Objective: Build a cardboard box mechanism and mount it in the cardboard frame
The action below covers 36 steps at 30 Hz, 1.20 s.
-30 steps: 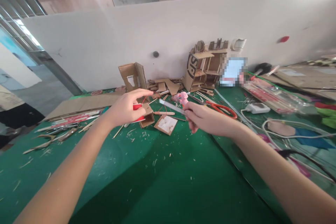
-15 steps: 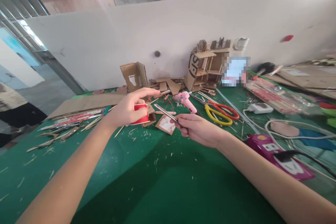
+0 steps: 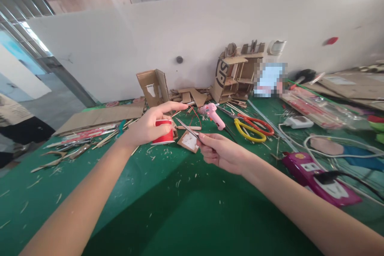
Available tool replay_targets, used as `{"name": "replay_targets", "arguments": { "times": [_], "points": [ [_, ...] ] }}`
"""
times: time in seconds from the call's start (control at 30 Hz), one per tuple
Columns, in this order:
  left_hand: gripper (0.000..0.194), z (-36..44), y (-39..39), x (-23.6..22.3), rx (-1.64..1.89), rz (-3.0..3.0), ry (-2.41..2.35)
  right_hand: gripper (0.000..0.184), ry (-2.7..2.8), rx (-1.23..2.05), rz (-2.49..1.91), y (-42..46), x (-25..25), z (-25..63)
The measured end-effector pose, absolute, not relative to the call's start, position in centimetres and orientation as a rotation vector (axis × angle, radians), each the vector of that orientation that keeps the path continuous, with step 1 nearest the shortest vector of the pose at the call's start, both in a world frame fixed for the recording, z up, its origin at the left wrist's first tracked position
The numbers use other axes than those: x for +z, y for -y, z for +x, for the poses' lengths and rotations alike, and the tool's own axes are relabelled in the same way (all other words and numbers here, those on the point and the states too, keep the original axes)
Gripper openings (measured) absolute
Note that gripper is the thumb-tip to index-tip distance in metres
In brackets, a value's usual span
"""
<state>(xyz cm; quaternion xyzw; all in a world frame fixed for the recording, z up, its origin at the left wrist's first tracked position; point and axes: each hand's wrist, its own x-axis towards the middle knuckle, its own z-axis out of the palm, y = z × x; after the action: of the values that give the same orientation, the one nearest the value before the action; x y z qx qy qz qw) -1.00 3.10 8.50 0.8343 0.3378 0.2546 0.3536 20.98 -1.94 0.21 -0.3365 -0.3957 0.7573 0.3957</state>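
In the head view, the left hand [image 3: 150, 125] has a red spool [image 3: 163, 137] w/ white rims. Its thumb is bent on the spool's front, & its pointer finger sticks out to the right, over the top. The spool is up over the green table [image 3: 180, 212], a bit left of the middle.

The right hand [image 3: 214, 149] has a thin metal tool [image 3: 187, 129] btwn thumb & fingers, pinched narrow. The tool's tip points far & left, toward the spool, but they're apart. The rest of its fingers curl in.

A loop of red string [image 3: 200, 119] is just past the tool. A brown card pc. [image 3: 183, 141] w/ a white patch lies under the tool. A pink glue gun [image 3: 216, 117] is far of the right hand, w/ yellow & orange handles [image 3: 250, 135] to its right. A purple power strip [image 3: 298, 163] is farther right. A cardboard shelf [image 3: 221, 88] stands at the far side, by the wall [image 3: 120, 48].
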Motion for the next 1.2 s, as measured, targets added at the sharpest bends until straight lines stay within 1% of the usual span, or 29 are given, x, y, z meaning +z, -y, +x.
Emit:
{"name": "replay_targets", "arguments": {
  "times": [0.17, 0.63, 1.03, 1.2],
  "points": [
    [0.061, -0.9, -3.2, 8.3, 0.657, 2.107, -0.844, 0.045, 1.019, 1.913, -0.915, 2.1, 0.4, 20.8],
    [0.065, -0.9, -3.6, 7.3, 0.619, 1.952, -0.73, 0.048, 1.012, 1.944, -0.878, 2.3, 0.4, 20.5],
    [0.058, -0.6, -3.7, 6.7, 0.663, 1.933, -0.687, 0.04, 0.979, 2.025, -0.784, 2.4, 0.3, 20.6],
    [0.055, -0.3, -4.1, 6.1, 0.712, 1.84, -0.631, 0.038, 0.956, 2.079, -0.755, 2.5, 0.2, 20.5]
  ]
}}
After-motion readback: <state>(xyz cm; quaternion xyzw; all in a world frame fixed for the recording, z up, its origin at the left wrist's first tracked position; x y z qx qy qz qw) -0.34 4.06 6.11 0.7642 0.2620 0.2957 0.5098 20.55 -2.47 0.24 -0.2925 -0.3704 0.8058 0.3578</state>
